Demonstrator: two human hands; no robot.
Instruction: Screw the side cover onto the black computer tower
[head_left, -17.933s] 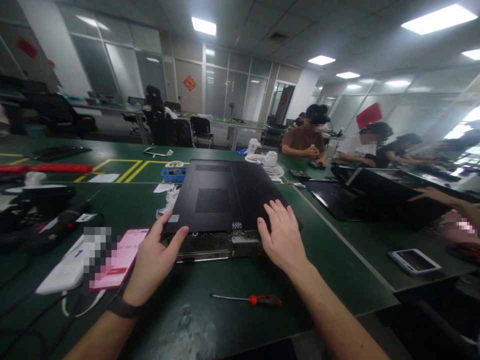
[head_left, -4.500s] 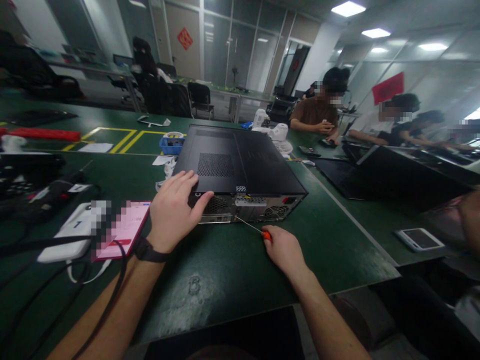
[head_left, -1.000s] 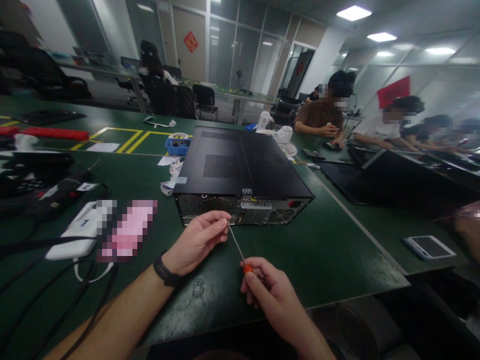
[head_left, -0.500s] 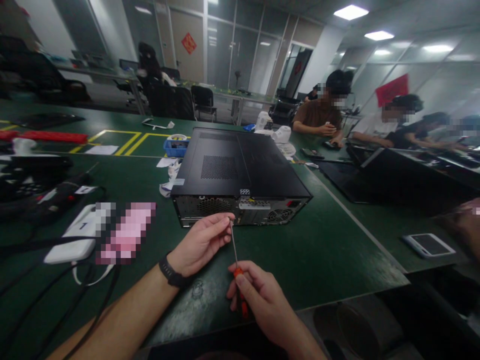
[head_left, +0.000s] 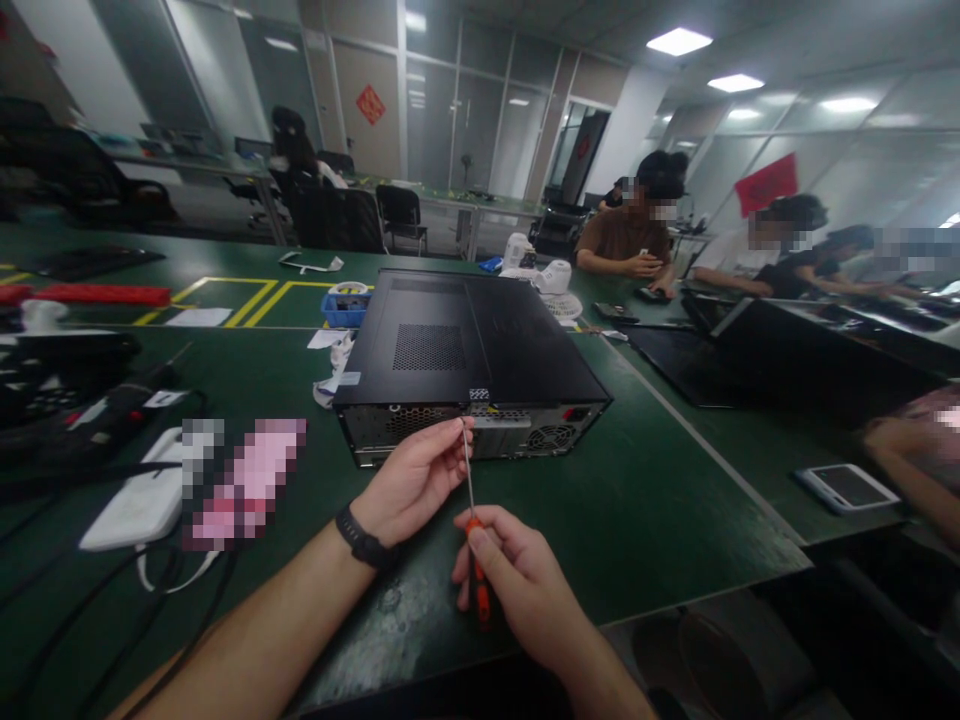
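My right hand [head_left: 517, 575] is closed around the red-and-black handle of a screwdriver [head_left: 470, 480], whose thin metal shaft points up and away from me. At its far end my left hand [head_left: 420, 475], with a dark wristband, pinches finger and thumb together by the tip. Anything small between those fingers is hidden. Just beyond lies a black computer case [head_left: 517, 340] on its side, its rear panel [head_left: 555, 435] with vents, fan grille and power socket facing me. The left fingertips are in front of that panel near its upper edge; I cannot tell whether they touch it.
The case rests on a green table [head_left: 660, 530]. To the left are a white power bank [head_left: 139, 500], a pink blurred item [head_left: 247, 485] and black cables. Behind the case stands a blue bin [head_left: 343, 308]. A phone-like device [head_left: 847, 487] lies right, near another person's arm [head_left: 911, 460].
Both hands and the screwdriver have come slightly nearer the case's rear panel, the left fingertips now close to its upper edge. The view has shifted a little.
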